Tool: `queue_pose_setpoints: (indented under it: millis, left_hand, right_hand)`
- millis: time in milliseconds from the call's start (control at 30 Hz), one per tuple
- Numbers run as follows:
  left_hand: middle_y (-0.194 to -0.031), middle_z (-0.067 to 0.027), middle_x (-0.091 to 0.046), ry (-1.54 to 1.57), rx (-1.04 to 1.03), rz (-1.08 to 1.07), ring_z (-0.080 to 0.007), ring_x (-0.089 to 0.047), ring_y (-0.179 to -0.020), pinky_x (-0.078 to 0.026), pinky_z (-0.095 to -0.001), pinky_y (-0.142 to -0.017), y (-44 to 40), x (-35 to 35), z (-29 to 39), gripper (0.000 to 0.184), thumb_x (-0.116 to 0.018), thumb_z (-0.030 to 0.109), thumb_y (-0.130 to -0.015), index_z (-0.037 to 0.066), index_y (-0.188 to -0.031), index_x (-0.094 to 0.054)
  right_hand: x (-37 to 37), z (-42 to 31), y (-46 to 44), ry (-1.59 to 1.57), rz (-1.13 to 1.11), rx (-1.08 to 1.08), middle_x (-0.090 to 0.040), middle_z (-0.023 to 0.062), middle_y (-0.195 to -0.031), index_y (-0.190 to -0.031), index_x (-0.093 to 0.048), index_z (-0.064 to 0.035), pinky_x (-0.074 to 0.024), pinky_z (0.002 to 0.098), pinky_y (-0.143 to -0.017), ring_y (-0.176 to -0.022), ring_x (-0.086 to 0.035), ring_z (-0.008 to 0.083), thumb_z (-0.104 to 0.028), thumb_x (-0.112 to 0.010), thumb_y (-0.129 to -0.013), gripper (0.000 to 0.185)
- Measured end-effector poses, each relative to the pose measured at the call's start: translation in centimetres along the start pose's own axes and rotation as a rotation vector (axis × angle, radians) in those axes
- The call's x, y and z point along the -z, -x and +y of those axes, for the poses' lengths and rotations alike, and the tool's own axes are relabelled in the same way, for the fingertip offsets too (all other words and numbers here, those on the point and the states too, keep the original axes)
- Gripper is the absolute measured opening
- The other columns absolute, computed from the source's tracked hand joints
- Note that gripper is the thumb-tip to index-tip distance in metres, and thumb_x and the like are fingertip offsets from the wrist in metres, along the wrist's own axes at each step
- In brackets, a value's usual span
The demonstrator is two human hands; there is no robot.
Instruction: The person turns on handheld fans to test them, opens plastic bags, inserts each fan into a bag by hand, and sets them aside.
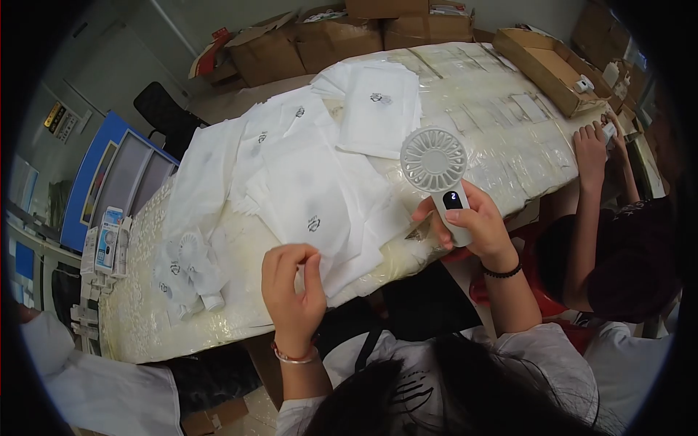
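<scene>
My right hand (476, 221) grips a white handheld fan (435, 160) by its handle, holding it upright above the table. A small dark display on the handle shows a lit 2, and my thumb rests just below it. My left hand (294, 283) is closed in a pinch at the near edge of a white bag (302, 192) with a printed logo. That bag lies on top of a loose, fanned pile of similar bags. Beyond it sits a neater stack of white bags (382, 105). At the left, bagged fans (190, 265) lie in a small heap.
The table (502, 131) is covered in clear plastic wrap. Small printed boxes (109, 243) stand at its left edge. An open cardboard tray (542, 65) sits at the far right, where a co-worker's hands (592, 149) handle a small white item. Cartons (334, 43) line the back.
</scene>
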State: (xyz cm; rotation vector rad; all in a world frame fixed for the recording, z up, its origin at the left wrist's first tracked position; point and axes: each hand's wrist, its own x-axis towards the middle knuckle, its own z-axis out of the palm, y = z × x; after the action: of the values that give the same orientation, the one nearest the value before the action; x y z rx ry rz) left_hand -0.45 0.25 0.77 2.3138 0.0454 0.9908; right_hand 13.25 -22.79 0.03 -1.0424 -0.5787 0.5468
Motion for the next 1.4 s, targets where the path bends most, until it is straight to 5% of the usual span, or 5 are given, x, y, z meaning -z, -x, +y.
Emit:
queue_pose_setpoints:
  millis: [133,467,567,700,1400]
  left_hand:
    - [-0.079,-0.0096,-0.057,-0.042,0.008,-0.001,-0.0254,-0.054,-0.073,-0.044,-0.0326,-0.065,1.2,0.1,1.6,0.011,-0.061,-0.005,-0.076,0.001,-0.085,-0.059]
    - [-0.078,-0.0086,-0.055,0.108,0.065,-0.292,-0.0198,-0.053,-0.067,-0.042,-0.027,-0.062,1.1,-1.4,1.9,0.005,-0.06,-0.002,-0.081,0.0,-0.084,-0.056]
    - [-0.076,-0.0078,-0.055,0.145,0.138,-0.273,-0.0172,-0.051,-0.065,-0.042,-0.0257,-0.061,1.0,-1.3,2.2,0.004,-0.059,-0.001,-0.082,0.0,-0.084,-0.055]
    - [-0.075,-0.0062,-0.054,0.199,0.162,-0.256,-0.0144,-0.05,-0.064,-0.041,-0.0243,-0.061,1.1,-1.7,2.4,0.003,-0.058,-0.001,-0.083,0.0,-0.084,-0.055]
    - [-0.075,-0.0078,-0.054,0.271,0.168,-0.166,-0.0174,-0.052,-0.061,-0.043,-0.0267,-0.058,1.2,-1.5,2.6,0.005,-0.06,-0.001,-0.081,0.001,-0.084,-0.056]
  right_hand:
    - [-0.2,-0.1,0.1,0.021,-0.017,-0.008,-0.061,0.0206,-0.101,-0.125,-0.042,0.0051,-0.0478,0.0262,-0.058,-0.062,-0.056,0.0119,-0.009,-0.053,-0.086,0.042]
    - [-0.3,1.2,3.2,0.161,0.147,0.116,-0.062,0.019,-0.101,-0.123,-0.042,0.0023,-0.0482,0.0248,-0.062,-0.068,-0.059,0.013,-0.013,-0.063,-0.082,0.049]
    - [0.4,0.3,5.5,-0.091,-0.121,-0.249,-0.061,0.0174,-0.102,-0.133,-0.034,0.0037,-0.0488,0.0248,-0.06,-0.068,-0.06,0.0147,-0.019,-0.069,-0.077,0.07]
    - [-0.5,2.2,7.0,-0.234,-0.292,-0.351,-0.06,0.0182,-0.103,-0.142,-0.021,-0.0013,-0.0499,0.0262,-0.062,-0.072,-0.06,0.0155,-0.014,-0.067,-0.082,0.077]
    - [-1.2,2.3,5.5,-0.274,-0.479,-0.41,-0.061,0.0182,-0.103,-0.142,-0.016,-0.0037,-0.0498,0.0277,-0.073,-0.084,-0.062,0.0187,-0.011,-0.069,-0.08,0.082]
